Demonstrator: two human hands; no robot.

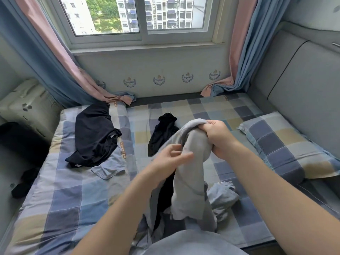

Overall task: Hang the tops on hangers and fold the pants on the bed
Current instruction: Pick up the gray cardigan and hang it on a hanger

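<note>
My right hand (217,138) grips the bunched top of a light grey garment (191,183), lifted above the checked bed (73,196). The cloth hangs down toward my lap. My left hand (169,161) touches the grey fabric just below the right hand, its fingers loosely spread and blurred. A black garment (95,137) lies spread on the bed's far left. A second black garment (161,133) lies behind the grey one, and more black cloth shows beneath it. A pale blue garment (222,197) lies crumpled on the bed to the right. No hanger is in view.
A checked pillow (287,144) lies at the right by a grey padded headboard (301,85). Blue and pink curtains (60,63) flank the window. Beside the bed on the left stand a pale case (25,105) and dark items on the floor.
</note>
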